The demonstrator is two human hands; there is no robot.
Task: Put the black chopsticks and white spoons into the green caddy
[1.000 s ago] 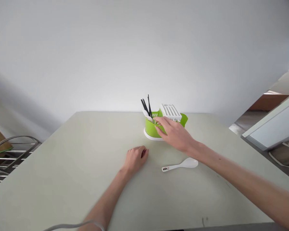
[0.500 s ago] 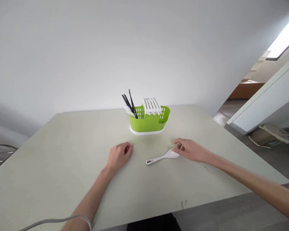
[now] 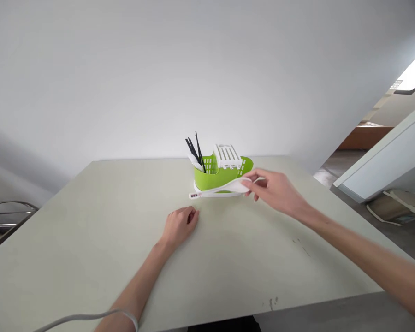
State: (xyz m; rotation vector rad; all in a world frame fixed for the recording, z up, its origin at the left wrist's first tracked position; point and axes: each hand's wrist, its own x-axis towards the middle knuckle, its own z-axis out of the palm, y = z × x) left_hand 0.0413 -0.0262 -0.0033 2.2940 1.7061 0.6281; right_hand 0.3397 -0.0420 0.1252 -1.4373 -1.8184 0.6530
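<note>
My right hand [image 3: 271, 189] pinches a white spoon [image 3: 224, 187] by its bowl end and holds it up in front of the holder. The spoon's handle, with a dark printed mark at its tip, points left. Behind it stands a green utensil holder [image 3: 207, 179] with a white base and a white slotted rack [image 3: 228, 156] on top. Black chopsticks [image 3: 193, 150] and white spoons [image 3: 196, 162] lean in its left compartment. My left hand [image 3: 180, 224] rests on the table, its fingers curled closed with nothing visible in them.
The pale table [image 3: 107, 221] meets a white wall [image 3: 159, 83] at the back. A grey cable [image 3: 86, 317] crosses my left forearm. A metal rack [image 3: 7, 216] stands beyond the table's left edge, and a bag-like bundle [image 3: 401, 210] sits on the floor at right.
My right hand has taken hold of the spoon and lifted it off the table, toward the holder. My left hand stays resting on the table. The view has shifted slightly.
</note>
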